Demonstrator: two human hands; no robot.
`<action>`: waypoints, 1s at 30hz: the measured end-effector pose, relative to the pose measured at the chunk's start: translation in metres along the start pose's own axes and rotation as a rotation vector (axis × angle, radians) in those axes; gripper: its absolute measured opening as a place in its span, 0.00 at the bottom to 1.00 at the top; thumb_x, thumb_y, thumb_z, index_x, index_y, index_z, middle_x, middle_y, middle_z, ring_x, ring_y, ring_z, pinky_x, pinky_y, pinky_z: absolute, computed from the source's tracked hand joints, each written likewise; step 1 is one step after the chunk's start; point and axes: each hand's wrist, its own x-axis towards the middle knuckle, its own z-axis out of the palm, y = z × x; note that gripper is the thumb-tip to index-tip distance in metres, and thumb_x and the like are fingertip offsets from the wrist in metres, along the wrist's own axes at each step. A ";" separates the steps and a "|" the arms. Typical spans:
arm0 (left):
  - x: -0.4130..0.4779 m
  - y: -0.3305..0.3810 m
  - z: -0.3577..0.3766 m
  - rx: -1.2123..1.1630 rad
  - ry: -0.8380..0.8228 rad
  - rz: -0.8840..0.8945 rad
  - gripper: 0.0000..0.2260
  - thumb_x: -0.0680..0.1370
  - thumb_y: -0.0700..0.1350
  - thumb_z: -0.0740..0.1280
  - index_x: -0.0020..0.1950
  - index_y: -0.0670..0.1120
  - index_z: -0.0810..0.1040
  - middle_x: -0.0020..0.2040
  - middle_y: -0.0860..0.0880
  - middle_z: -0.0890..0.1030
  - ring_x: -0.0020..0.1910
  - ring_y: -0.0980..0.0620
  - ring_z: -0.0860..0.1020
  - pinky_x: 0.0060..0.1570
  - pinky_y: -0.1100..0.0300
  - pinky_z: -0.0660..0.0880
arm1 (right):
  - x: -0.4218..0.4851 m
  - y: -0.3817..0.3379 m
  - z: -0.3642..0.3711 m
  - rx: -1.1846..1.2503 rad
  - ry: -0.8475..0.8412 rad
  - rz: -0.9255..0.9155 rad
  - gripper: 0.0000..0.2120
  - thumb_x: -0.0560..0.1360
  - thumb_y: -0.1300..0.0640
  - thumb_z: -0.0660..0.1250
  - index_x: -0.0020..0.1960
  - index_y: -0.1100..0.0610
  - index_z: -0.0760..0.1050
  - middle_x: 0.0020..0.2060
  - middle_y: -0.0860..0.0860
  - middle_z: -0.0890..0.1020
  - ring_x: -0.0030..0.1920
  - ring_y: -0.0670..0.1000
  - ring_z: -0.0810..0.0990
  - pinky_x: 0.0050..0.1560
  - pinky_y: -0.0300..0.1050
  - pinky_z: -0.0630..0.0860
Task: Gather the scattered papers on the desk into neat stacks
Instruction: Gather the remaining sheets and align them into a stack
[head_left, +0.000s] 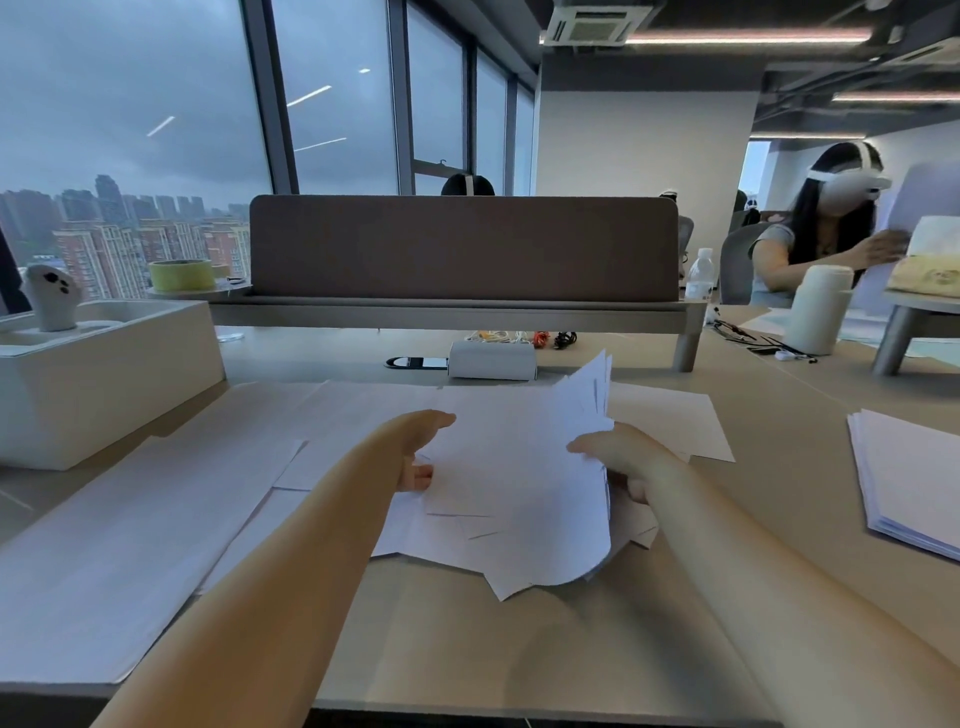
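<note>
A ragged bundle of white sheets (509, 467) is held between the two grips, raised a little over the middle of the table (467, 639). The left grip (421, 449) is closed on the bundle's left edge, with the thumb laid over the top sheet and the fingertips (418, 475) seen beneath it. The right grip (623, 457) is closed on the right edge, with the thumb pressed on top and the fingers curled under. The sheets are not squared: corners are fanned out along the near edge, and the far right corner is lifted and splayed upward.

Around the bundle, loose papers are spread flat on the table. A broad, overlapping run of loose sheets (156, 519) is laid to the left, and a flat sheet (670, 421) is seen just behind the right grip. Well apart to the right, a squared stack (909, 483) is laid.

At the left an open white box (104, 384) is placed, and a controller (52, 299) is stood upright in it. Behind the papers a small white case (491, 359) is set in front of a grey divider panel (462, 247), with coiled cables (519, 338) just beyond it. A tape roll (182, 275) is rested at the panel's left end. At the far right a white flask (821, 306) and a clear bottle (700, 275) are stood, near a seated person in a headset (821, 228).
</note>
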 end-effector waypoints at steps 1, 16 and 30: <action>-0.001 0.000 0.000 -0.010 0.007 -0.006 0.30 0.75 0.51 0.69 0.73 0.44 0.64 0.71 0.42 0.65 0.50 0.44 0.76 0.50 0.55 0.76 | 0.000 -0.002 0.000 0.008 -0.003 0.010 0.15 0.75 0.59 0.68 0.61 0.61 0.74 0.56 0.57 0.80 0.54 0.60 0.80 0.57 0.52 0.77; -0.002 -0.008 -0.004 -0.024 -0.027 -0.048 0.17 0.76 0.47 0.69 0.57 0.39 0.71 0.35 0.43 0.77 0.32 0.49 0.75 0.37 0.61 0.72 | 0.014 0.015 -0.010 0.173 0.060 0.112 0.14 0.75 0.58 0.68 0.58 0.63 0.73 0.48 0.60 0.80 0.43 0.60 0.79 0.51 0.51 0.76; -0.023 -0.009 -0.001 -0.037 -0.235 0.129 0.06 0.80 0.38 0.63 0.56 0.39 0.74 0.42 0.41 0.80 0.29 0.46 0.82 0.26 0.55 0.80 | 0.001 0.018 -0.025 0.335 -0.181 -0.176 0.22 0.71 0.70 0.70 0.63 0.60 0.72 0.53 0.56 0.82 0.53 0.58 0.81 0.52 0.49 0.79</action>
